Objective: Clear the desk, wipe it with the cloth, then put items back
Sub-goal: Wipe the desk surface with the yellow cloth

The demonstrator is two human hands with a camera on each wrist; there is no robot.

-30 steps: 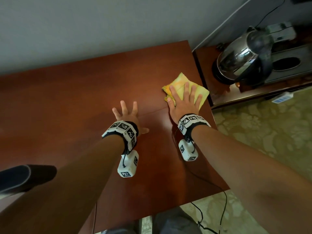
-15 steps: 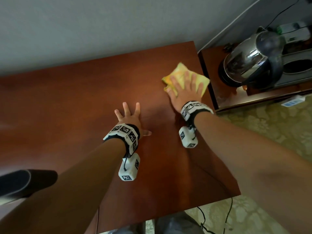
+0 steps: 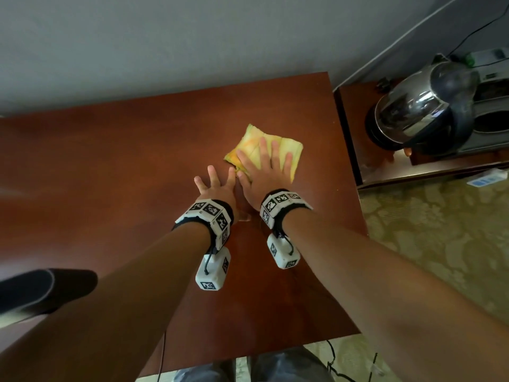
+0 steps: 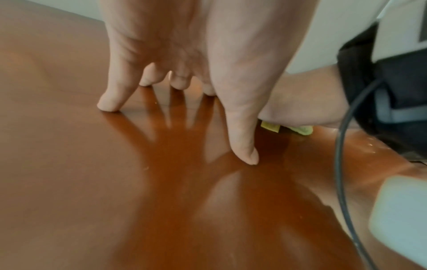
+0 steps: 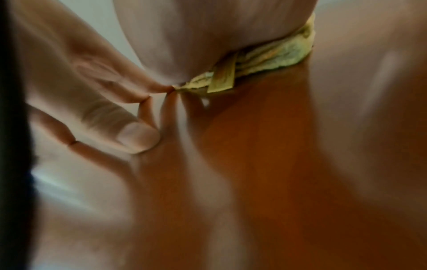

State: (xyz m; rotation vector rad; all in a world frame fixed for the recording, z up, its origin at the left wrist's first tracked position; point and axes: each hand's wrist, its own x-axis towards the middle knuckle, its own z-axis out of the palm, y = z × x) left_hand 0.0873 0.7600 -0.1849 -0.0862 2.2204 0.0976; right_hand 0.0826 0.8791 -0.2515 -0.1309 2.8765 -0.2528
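A folded yellow cloth (image 3: 275, 146) lies on the reddish-brown desk (image 3: 110, 175), toward its far right. My right hand (image 3: 264, 166) presses flat on the cloth with straight, spread fingers. In the right wrist view the cloth (image 5: 272, 56) shows bunched under the palm, a small tag sticking out. My left hand (image 3: 216, 186) rests flat on the bare desk just left of the right hand, fingers spread, its fingertips (image 4: 108, 106) touching the wood. The cloth's edge (image 4: 300, 128) peeks out beyond the left thumb in the left wrist view.
A shiny steel kettle (image 3: 421, 114) stands on a lower side cabinet (image 3: 355, 111) to the right of the desk. A grey wall runs behind the desk. A dark chair back (image 3: 41, 290) juts in at the lower left. Cables hang at the desk's near edge.
My right hand has slid the cloth away from the desk's right edge, leftward and farther from me, ending close beside the left hand. The left hand has stayed flat on the desk.
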